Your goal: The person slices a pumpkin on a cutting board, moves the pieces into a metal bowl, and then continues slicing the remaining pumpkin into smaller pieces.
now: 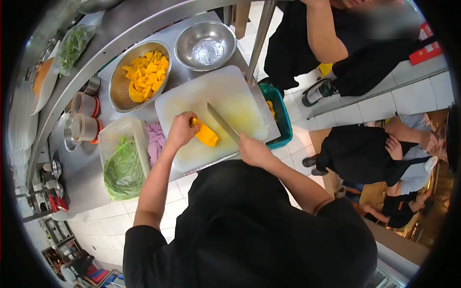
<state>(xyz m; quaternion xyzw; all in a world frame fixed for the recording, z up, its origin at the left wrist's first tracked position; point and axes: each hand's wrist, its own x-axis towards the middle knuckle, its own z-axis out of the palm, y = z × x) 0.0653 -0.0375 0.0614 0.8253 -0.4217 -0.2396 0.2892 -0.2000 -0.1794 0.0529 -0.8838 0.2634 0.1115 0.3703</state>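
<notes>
On the white cutting board point(182, 103) lies a peeled orange piece that looks like squash point(207, 136). The fingers of my left hand point(181, 130) are closed on its upper end. My right hand point(254, 150) grips the handle of a kitchen knife point(223, 121). The blade slants up and left across the board, just right of the squash and apart from it. Beyond the board, a steel colander point(116, 87) holds many cut squash pieces point(146, 77).
A steel bowl point(182, 54) stands behind the board. A teal bin point(287, 126) with orange scraps hangs low at right. Left are a purple cloth point(155, 141) and a plastic tub point(111, 129) of bagged greens. A metal shelf point(113, 45) crosses above. Several people stand at right.
</notes>
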